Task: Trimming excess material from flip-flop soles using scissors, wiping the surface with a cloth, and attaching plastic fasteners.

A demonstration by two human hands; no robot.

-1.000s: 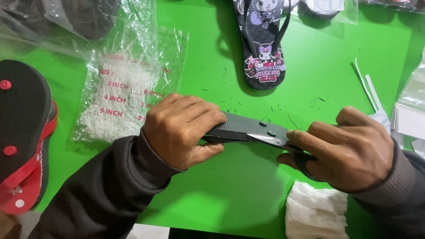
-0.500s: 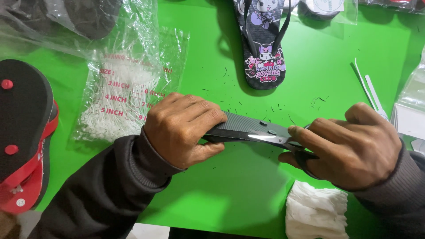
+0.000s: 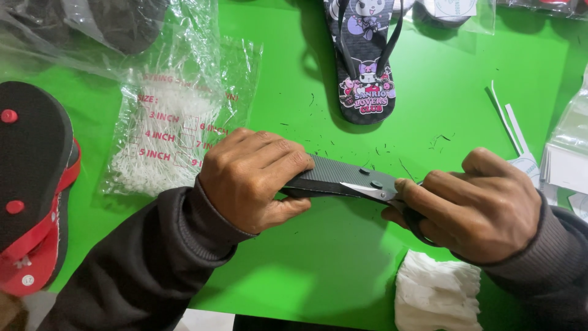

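My left hand (image 3: 254, 178) grips one end of a black flip-flop sole (image 3: 340, 176), held on its side above the green table (image 3: 318, 257). My right hand (image 3: 471, 205) holds a pair of small scissors (image 3: 370, 192), whose silver blades lie against the sole's long edge near two small round plugs. The scissor handles are hidden inside my fist. Tiny black shavings lie scattered on the table behind the sole.
A black sandal with a cartoon print (image 3: 364, 61) lies at the top centre. A clear bag of white plastic fasteners (image 3: 168, 138) sits at the left, beside a black and red sandal pair (image 3: 33, 184). White folded cloth (image 3: 438, 297) lies near the front; white paper tags (image 3: 566, 162) at the right.
My right hand and the scissors have slid slightly right along the sole's edge. My left hand has stayed put.
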